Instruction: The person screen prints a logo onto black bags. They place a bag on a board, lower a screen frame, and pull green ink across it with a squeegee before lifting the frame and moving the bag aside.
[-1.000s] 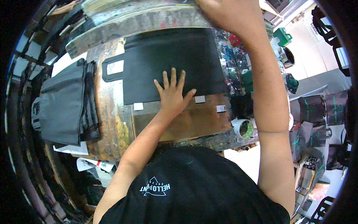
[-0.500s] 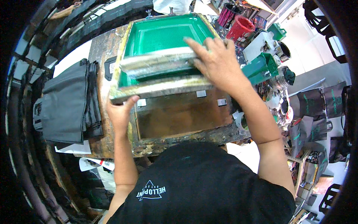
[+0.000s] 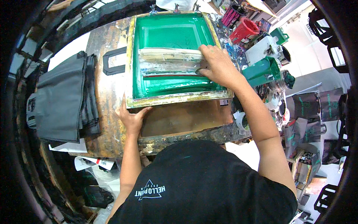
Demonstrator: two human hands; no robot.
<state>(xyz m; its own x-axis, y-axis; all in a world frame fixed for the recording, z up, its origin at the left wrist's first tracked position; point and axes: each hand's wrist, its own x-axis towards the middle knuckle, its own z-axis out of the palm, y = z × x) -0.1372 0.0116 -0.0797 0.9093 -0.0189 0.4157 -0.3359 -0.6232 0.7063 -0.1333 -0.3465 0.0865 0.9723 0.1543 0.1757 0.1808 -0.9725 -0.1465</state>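
Observation:
A screen-printing frame with a pale, ink-stained rim and green mesh lies over a brown board on the worktable. Across the mesh rests a long squeegee with a worn, stained handle. My right hand grips the squeegee's right end, thumb on the near side. At the frame's near left corner, my left hand holds the rim, its thumb along the near edge and its fingers by the left side. A black handle-shaped piece sticks out left of the frame.
Black flat bags are stacked at the left on the worktable. Clamps stand at the frame's far edge. To the right are a red bucket, a green container and cans. Printed black bags lie farther right.
The frame's near end has come down and shifted right, covering more of the board. The squeegee has levelled out on the mesh, and my left hand has moved right and nearer with the corner.

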